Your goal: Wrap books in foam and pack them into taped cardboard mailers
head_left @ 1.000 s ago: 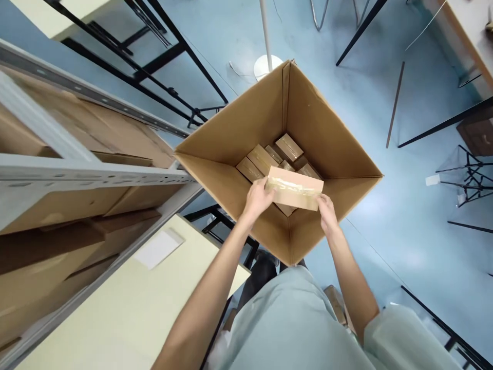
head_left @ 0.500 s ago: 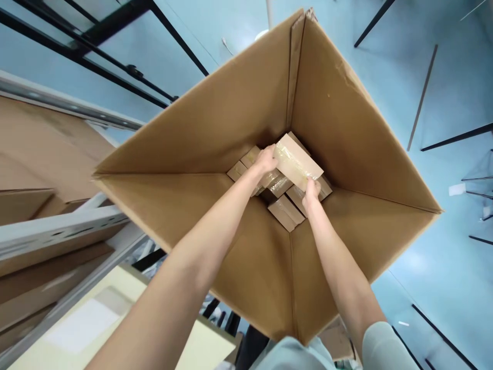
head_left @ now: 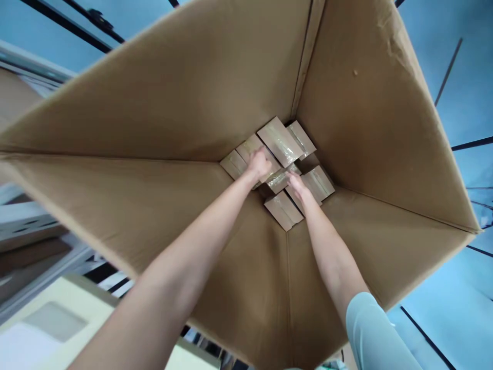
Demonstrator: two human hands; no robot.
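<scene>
Overall, the blue floor [head_left: 458, 303] shows beyond the sides of a large open carton [head_left: 165, 103], whose brown inner walls take up most of the view. A light metal rack [head_left: 26, 216], blurred, stands at the left edge. At lower left, a pale surface [head_left: 92, 293] bears a flat white item [head_left: 23, 344], nature undetermined. The left forearm [head_left: 185, 262] and right forearm [head_left: 331, 252] reach down into the carton, the latter from a light blue-green sleeve [head_left: 373, 329].

Small brown boxes [head_left: 278, 149] lie close together over much of the carton's bottom. Itemised: an upper box [head_left: 280, 140] with glossy tape [head_left: 288, 154] on its top face; a second box [head_left: 301, 137] just beside it, to the right; a left-end box [head_left: 233, 164]; a right-end box [head_left: 320, 182]; a near box [head_left: 284, 211] at the near corner.

The left hand [head_left: 260, 163] is over the box [head_left: 248, 146] next to the left-end one, fingers curled; whether they grip anything cannot be told. The right hand [head_left: 296, 183] is at the edge of a taped middle box [head_left: 279, 182], fingers held narrow and pointing forward; neither contact nor hold can be confirmed.
</scene>
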